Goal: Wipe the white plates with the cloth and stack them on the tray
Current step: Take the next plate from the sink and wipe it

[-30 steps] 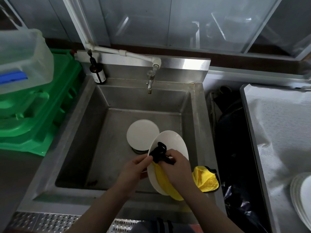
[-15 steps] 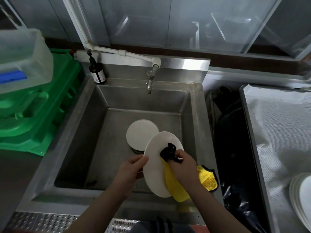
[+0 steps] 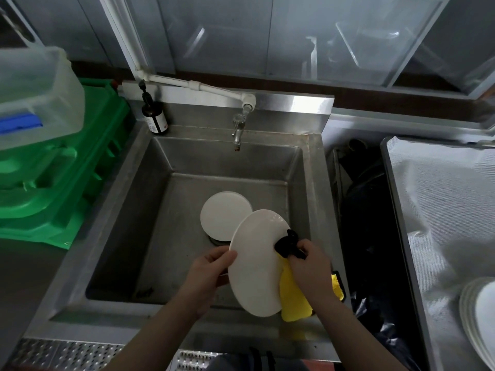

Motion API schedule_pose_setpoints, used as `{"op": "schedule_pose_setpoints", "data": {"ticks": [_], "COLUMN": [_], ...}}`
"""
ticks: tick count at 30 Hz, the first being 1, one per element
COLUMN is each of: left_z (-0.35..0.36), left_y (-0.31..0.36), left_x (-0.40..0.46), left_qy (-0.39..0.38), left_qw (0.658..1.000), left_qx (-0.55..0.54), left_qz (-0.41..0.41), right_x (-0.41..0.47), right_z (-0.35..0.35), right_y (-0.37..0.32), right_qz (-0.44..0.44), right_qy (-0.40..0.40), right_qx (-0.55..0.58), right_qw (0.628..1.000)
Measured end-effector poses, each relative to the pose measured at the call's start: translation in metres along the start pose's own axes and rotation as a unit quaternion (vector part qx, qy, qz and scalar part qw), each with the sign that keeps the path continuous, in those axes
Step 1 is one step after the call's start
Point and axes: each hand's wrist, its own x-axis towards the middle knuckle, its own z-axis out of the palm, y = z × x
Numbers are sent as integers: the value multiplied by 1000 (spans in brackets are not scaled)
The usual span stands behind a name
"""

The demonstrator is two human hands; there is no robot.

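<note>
Over the front right of the steel sink (image 3: 139, 207), my left hand (image 3: 207, 274) grips the left rim of a tilted white plate (image 3: 254, 269). My right hand (image 3: 310, 269) grips a yellow cloth (image 3: 293, 301) with a black edge against the plate's right rim. The cloth hangs down below my hand. Another white plate (image 3: 223, 214) lies flat over the sink's drain, partly behind the held one. A stack of white plates (image 3: 479, 314) sits on the cloth-lined tray (image 3: 442, 210) at the right edge.
A tap (image 3: 238, 129) hangs over the sink's back wall, with a brown pump bottle (image 3: 154, 113) at the back left corner. Green crates (image 3: 53, 180) and a clear tub (image 3: 34, 95) stand to the left. A black bag (image 3: 375, 236) fills the gap between sink and tray.
The plate has turned in my hands, showing more of its face. My right hand with the cloth has slid from the middle of the plate toward its right rim.
</note>
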Motion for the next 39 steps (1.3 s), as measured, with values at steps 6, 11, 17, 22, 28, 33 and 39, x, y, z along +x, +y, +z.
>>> {"op": "schedule_pose_setpoints", "data": {"ticks": [6,11,17,22,28,33,39], "left_z": [1,-3,-6,-9,-7,-7,-8], "left_y": [-1,-3,-5,-10,-15,-17,-16], "left_x": [-2,-1,0,1,2,3,5], "left_qy": [-10,-14,-21,-26,-17,-1,12], "left_qw": [1000,1000,1000,1000,1000,1000,999], "left_qx": [-4,-8,0,2,3,7,13], "left_qz": [-1,-1,6,-11,-21,-27,-29], "right_x": [-9,-24,-37,-50,-60,-64,-60], "right_z": [-2,6,14,22,26,26,28], "right_y": [-10,-22,-43,-52,-56,-53,-51], "right_qz": [7,-15,-51,-80,-98,-104,-113], "right_qy": [-26,-47,-71,-87,-108,-122,-119], "right_qx": [42,46,37,30,40,49,27], "right_qw": [999,998,996,993,988,986,986]}}
